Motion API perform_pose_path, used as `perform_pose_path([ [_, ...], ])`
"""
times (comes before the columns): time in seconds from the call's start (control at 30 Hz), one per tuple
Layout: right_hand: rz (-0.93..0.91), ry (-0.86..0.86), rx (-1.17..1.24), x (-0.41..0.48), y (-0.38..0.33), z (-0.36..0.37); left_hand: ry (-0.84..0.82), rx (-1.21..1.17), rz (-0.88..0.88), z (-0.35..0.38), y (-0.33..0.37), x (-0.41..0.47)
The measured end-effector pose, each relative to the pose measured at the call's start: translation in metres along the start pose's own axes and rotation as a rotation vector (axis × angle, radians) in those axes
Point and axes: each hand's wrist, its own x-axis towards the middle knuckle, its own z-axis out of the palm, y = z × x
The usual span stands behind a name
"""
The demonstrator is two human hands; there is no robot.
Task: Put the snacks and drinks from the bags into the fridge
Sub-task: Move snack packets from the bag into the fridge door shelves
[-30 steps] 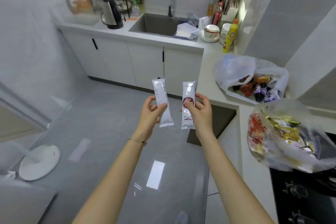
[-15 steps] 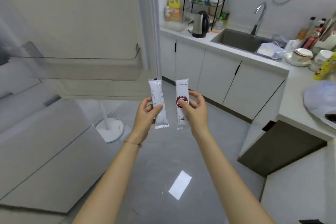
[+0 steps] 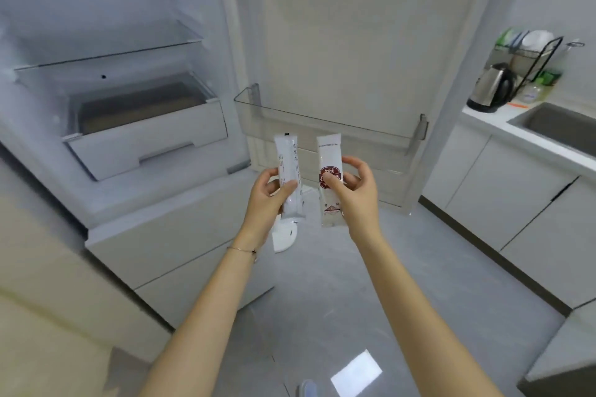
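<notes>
My left hand (image 3: pixel 267 200) pinches a long white snack packet (image 3: pixel 288 158) upright, its printed back towards me. My right hand (image 3: pixel 354 193) pinches a second white packet with a dark red label (image 3: pixel 329 155), also upright. Both packets are side by side in front of the open fridge (image 3: pixel 154 190). The fridge door (image 3: pixel 354 42) stands open behind them, with a clear door bin (image 3: pixel 322 121) just above the packets. The bags are out of view.
Inside the fridge are glass shelves (image 3: pixel 106 51) and a white drawer (image 3: pixel 145 145). At right run a counter with a sink (image 3: pixel 561 126), a kettle (image 3: pixel 491 90) and a dish rack (image 3: pixel 532 55) over white cabinets (image 3: pixel 516 196). Grey floor lies below.
The view has swung left from the counter with the bags to face the open fridge. Both hands keep the same grip on the two packets, held in front of me.
</notes>
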Motion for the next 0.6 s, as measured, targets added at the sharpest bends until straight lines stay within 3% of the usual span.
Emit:
perform_pose_path([
  [0.37, -0.179, -0.148, 0.005, 0.097, -0.059, 0.077, 0.095, 0.058, 0.25, -0.047, 0.1, 0.09],
  [0.6, -0.277, -0.097, -0.059, 0.151, -0.078, 0.081, -0.011, 0.078, 0.36, -0.054, 0.137, 0.151],
])
